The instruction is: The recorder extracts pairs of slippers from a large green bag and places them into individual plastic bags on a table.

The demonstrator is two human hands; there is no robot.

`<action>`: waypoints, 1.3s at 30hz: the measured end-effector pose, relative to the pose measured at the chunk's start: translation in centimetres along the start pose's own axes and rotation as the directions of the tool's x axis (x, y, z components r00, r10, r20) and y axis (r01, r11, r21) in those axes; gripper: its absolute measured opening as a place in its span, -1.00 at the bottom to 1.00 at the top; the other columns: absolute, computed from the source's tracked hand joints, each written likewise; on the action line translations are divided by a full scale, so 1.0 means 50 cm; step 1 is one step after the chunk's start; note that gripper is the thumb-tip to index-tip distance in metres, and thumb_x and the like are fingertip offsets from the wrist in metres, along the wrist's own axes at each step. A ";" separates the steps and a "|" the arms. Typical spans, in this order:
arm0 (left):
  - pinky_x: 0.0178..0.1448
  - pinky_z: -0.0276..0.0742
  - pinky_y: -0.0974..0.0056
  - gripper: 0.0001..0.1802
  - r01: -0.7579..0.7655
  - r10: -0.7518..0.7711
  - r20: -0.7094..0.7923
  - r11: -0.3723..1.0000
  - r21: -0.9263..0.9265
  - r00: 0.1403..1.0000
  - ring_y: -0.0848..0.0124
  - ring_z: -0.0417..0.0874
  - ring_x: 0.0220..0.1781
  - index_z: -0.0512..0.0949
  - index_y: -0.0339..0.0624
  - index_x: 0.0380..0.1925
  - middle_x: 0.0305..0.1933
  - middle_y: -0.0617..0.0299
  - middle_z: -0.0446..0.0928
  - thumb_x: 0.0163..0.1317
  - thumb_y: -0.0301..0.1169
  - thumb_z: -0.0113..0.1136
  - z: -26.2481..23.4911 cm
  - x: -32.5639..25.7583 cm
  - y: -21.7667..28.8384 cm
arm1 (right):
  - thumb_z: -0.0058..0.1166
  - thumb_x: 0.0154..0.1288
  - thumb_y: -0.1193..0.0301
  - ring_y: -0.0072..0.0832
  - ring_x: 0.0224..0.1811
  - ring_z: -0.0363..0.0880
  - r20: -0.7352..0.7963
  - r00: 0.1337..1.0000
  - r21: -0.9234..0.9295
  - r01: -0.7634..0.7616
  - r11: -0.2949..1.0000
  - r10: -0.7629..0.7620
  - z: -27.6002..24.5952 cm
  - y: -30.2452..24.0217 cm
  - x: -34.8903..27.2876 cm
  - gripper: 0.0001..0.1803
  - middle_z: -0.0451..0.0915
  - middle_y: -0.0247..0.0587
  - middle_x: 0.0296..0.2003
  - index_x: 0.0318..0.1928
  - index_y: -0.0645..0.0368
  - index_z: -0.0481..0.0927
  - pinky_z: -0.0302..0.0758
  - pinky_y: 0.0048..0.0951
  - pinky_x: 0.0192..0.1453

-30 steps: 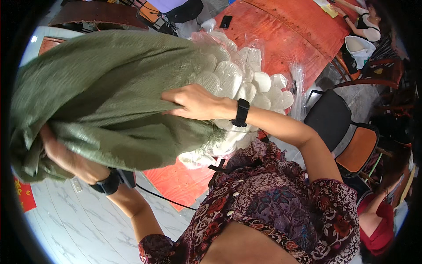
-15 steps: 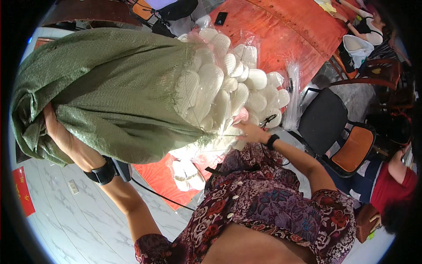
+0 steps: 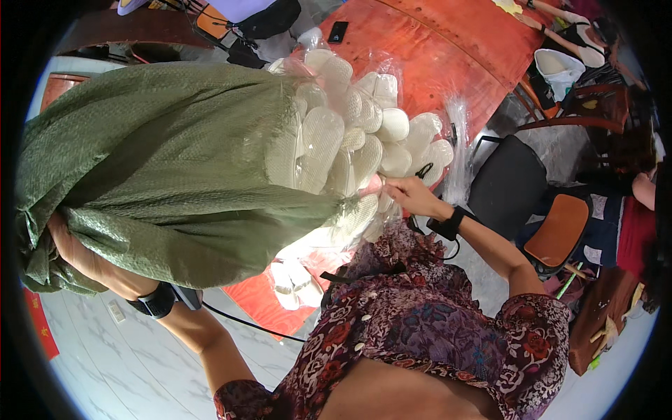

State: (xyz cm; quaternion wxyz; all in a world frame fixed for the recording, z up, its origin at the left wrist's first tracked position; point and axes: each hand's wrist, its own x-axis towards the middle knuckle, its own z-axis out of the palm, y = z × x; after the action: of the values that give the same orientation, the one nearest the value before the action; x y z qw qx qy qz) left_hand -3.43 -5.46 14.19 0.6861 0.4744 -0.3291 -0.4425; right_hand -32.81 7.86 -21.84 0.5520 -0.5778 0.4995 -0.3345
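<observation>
Left grip, lower left of the frame: clamped on the gathered end of a green woven sack, fingers sunk in its folds and mostly hidden. The sack fills the left half, lying nearly sideways, its frayed mouth toward the centre.

At that mouth, centre of the frame: a heap of white slippers, many in clear wrapping, overlapping at all angles. They spread from the sack's edge onto the red tabletop.

Right grip, just right of centre: fingers drawn together at the heap's near side, tips beside a pink piece among the slippers. Cannot tell whether I have hold of it or only touch there.

Below the sack, a pair of white slippers lies near the lower corner of the tabletop. Dark phone flat on the tabletop, top centre. Loose clear plastic hangs at the tabletop's right edge. Black chair back and orange seat stand right of my forearm.
</observation>
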 end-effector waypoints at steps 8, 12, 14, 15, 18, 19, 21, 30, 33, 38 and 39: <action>0.30 0.27 0.09 -0.43 -0.146 0.160 -0.092 0.978 0.147 0.983 0.18 0.41 0.20 0.42 -0.29 0.10 0.18 0.07 0.41 0.32 -0.03 -0.05 0.013 -0.011 0.009 | -0.06 0.39 0.41 -0.49 -0.58 0.41 -0.206 0.970 -0.093 0.112 0.989 -0.129 -0.006 -0.009 0.091 -0.79 0.31 -0.12 -0.61 -0.39 0.27 0.37 0.37 -0.40 -0.43; 0.29 0.27 0.09 -0.42 -0.215 0.243 -0.120 0.954 0.210 0.963 0.18 0.41 0.20 0.42 -0.29 0.10 0.17 0.07 0.41 0.32 -0.01 -0.06 0.027 -0.014 -0.002 | -0.07 0.41 0.41 -0.52 -0.55 0.22 -0.417 0.887 -0.087 0.179 0.980 -0.199 0.001 0.000 0.150 -0.79 0.29 -0.19 -0.61 -0.36 0.29 0.38 0.29 -0.43 -0.43; 0.29 0.27 0.09 -0.42 -0.226 0.261 -0.130 0.946 0.231 0.957 0.18 0.41 0.19 0.42 -0.29 0.10 0.17 0.07 0.41 0.32 -0.01 -0.07 0.035 -0.018 -0.004 | -0.08 0.41 0.42 -0.54 -0.54 0.27 -0.428 0.880 -0.043 0.208 0.977 -0.206 0.003 -0.031 0.165 -0.79 0.33 -0.20 -0.59 -0.36 0.30 0.38 0.31 -0.42 -0.42; 0.27 0.28 0.12 -0.42 -0.221 0.258 -0.141 0.946 0.237 0.956 0.20 0.42 0.18 0.41 -0.29 0.11 0.17 0.08 0.41 0.34 -0.01 -0.10 0.044 -0.023 -0.009 | -0.08 0.41 0.42 -0.55 -0.53 0.29 -0.411 0.879 -0.070 0.234 0.970 -0.241 -0.013 -0.065 0.179 -0.79 0.34 -0.22 -0.59 -0.36 0.30 0.38 0.33 -0.44 -0.41; 0.26 0.30 0.17 -0.42 -0.241 0.277 -0.100 0.931 0.274 0.956 0.22 0.43 0.16 0.38 -0.31 0.13 0.18 0.08 0.41 0.36 -0.04 -0.14 0.040 -0.022 -0.025 | -0.09 0.41 0.43 -0.58 -0.47 0.40 -0.344 0.871 -0.137 0.323 0.936 -0.351 -0.092 -0.119 0.218 -0.80 0.42 -0.23 -0.55 -0.34 0.31 0.42 0.38 -0.47 -0.36; 0.26 0.29 0.17 -0.43 -0.276 0.306 -0.053 0.911 0.308 0.951 0.23 0.43 0.16 0.37 -0.32 0.15 0.19 0.07 0.40 0.36 -0.06 -0.14 0.026 -0.017 -0.029 | -0.09 0.42 0.40 -0.61 -0.40 0.49 -0.308 0.867 -0.180 0.350 0.919 -0.391 -0.115 -0.123 0.223 -0.79 0.52 -0.25 -0.50 -0.31 0.31 0.46 0.42 -0.51 -0.32; 0.27 0.29 0.18 -0.44 -0.358 0.364 0.053 0.860 0.364 0.930 0.26 0.43 0.16 0.34 -0.34 0.17 0.20 0.04 0.39 0.37 -0.11 -0.13 -0.003 0.000 -0.033 | -0.08 0.42 0.38 -0.61 -0.36 0.51 -0.229 0.909 -0.117 0.329 0.937 -0.348 -0.159 -0.095 0.237 -0.79 0.55 -0.25 -0.45 -0.27 0.30 0.49 0.43 -0.51 -0.30; 0.29 0.33 0.12 -0.41 -0.669 0.622 0.399 0.283 0.687 0.673 0.20 0.43 0.20 0.20 -0.38 0.25 0.24 -0.05 0.34 0.35 -0.22 -0.01 -0.089 -0.003 -0.028 | 0.01 0.29 0.37 -0.31 -0.22 0.62 -0.416 0.893 -0.249 -0.292 0.924 0.170 -0.288 0.328 0.117 -0.75 0.61 -0.01 -0.37 -0.13 0.28 0.56 0.50 -0.38 -0.10; 0.32 0.32 0.09 -0.39 -0.797 0.618 0.605 0.061 0.600 0.503 0.18 0.41 0.23 0.19 -0.35 0.26 0.26 -0.06 0.31 0.34 -0.22 0.02 -0.075 0.029 -0.044 | 0.02 0.25 0.28 -0.11 -0.26 0.63 -0.510 0.762 -0.429 -0.627 0.651 0.398 -0.409 0.660 -0.104 -0.71 0.61 0.08 -0.40 -0.16 0.23 0.61 0.50 -0.21 -0.18; 0.34 0.30 0.06 -0.34 -0.715 0.539 0.709 -0.254 0.652 0.455 0.15 0.38 0.26 0.17 -0.33 0.28 0.28 -0.08 0.28 0.32 -0.15 0.03 -0.128 -0.009 -0.006 | -0.04 0.32 0.27 -0.32 -0.18 0.61 0.009 0.763 -0.501 -0.556 0.663 0.647 -0.185 0.584 -0.018 -0.59 0.61 -0.16 -0.30 0.08 0.24 0.52 0.50 -0.39 -0.05; 0.35 0.30 0.06 -0.33 -0.717 0.530 0.725 -0.278 0.639 0.440 0.14 0.37 0.27 0.16 -0.32 0.29 0.28 -0.08 0.27 0.32 -0.13 0.03 -0.125 -0.001 -0.011 | -0.05 0.35 0.25 -0.34 -0.15 0.60 -0.081 0.676 -0.351 -0.707 0.613 0.733 -0.184 0.602 -0.038 -0.57 0.59 -0.16 -0.30 0.12 0.24 0.50 0.49 -0.39 -0.01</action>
State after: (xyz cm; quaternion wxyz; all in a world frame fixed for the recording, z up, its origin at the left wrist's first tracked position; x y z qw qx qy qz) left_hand 1.84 -3.22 11.61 0.3284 0.4908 -0.7648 0.2574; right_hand -48.20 10.12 -49.26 0.5435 -0.4292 0.7207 0.0315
